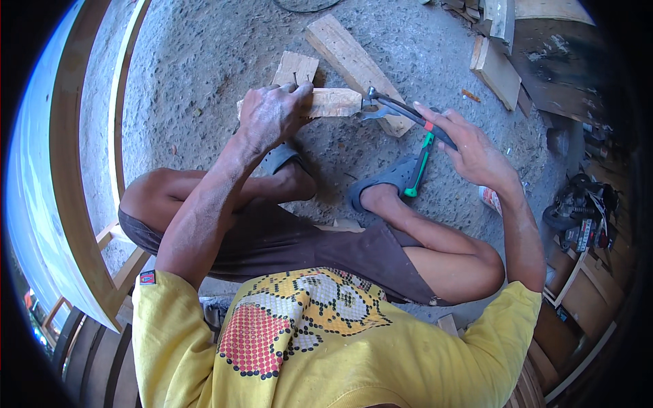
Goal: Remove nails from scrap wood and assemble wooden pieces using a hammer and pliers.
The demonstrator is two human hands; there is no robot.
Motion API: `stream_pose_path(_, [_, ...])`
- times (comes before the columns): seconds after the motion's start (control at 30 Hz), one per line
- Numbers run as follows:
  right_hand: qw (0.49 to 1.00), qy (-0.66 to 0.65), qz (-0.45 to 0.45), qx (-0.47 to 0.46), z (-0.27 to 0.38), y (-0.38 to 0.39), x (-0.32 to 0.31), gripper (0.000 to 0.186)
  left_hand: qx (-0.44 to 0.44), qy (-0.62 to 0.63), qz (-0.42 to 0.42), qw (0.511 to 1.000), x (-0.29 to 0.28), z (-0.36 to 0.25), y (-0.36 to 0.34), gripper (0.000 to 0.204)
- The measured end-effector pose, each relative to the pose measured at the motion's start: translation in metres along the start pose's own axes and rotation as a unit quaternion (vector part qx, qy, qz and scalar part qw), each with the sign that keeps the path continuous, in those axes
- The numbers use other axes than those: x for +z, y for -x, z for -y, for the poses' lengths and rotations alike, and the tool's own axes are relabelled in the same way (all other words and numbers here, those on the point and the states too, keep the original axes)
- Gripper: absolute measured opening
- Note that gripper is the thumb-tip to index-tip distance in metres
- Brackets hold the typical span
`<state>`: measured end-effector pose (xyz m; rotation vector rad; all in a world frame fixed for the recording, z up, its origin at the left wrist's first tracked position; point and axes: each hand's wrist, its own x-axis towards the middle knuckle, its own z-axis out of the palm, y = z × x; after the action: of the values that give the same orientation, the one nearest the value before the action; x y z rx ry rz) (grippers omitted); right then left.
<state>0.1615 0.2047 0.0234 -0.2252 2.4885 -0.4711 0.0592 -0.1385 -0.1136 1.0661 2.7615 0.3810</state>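
My left hand (pixel 271 117) is wrapped around a pale wooden block (pixel 333 102). My right hand (pixel 469 143) grips a pincer-like tool (pixel 408 112) with dark, red-banded handles, its metal head at the block's right end. Below that tool, a hammer with a green-and-black handle (pixel 417 170) lies slanting, its head partly hidden. A long plank (pixel 340 47) rests on the rough concrete floor (pixel 197 61) under the tool heads. Just behind the held block is a smaller wood piece (pixel 296 62) with nails standing up in it.
A wooden frame with a pale panel (pixel 85 170) borders the left. Offcuts (pixel 493 71), a dark board (pixel 558 61) and a black power tool (pixel 578 211) crowd the right. My sandalled feet (pixel 377 187) are near the hammer, with a small container (pixel 490 198) beside my right arm.
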Motion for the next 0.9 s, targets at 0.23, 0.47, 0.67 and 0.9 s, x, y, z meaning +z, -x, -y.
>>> stream_pose_path(0.23, [0.998,0.052,0.018,0.030,0.026,-0.001,-0.016,0.079,0.000,0.015,-0.007,1.000,0.003,0.002,0.001,0.040])
stream_pose_path(0.47, [0.993,0.074,0.049,0.072,0.039,-0.002,-0.022,0.083,0.001,0.021,-0.007,1.000,0.005,0.004,0.002,0.039])
stream_pose_path(0.67, [0.991,0.080,0.076,0.081,0.045,-0.005,-0.029,0.083,0.015,0.015,-0.019,1.000,0.006,0.004,0.003,0.046])
stream_pose_path(0.9, [0.991,0.075,0.102,0.043,0.011,-0.010,-0.026,0.080,0.013,0.014,-0.018,1.000,0.010,0.000,0.008,0.040])
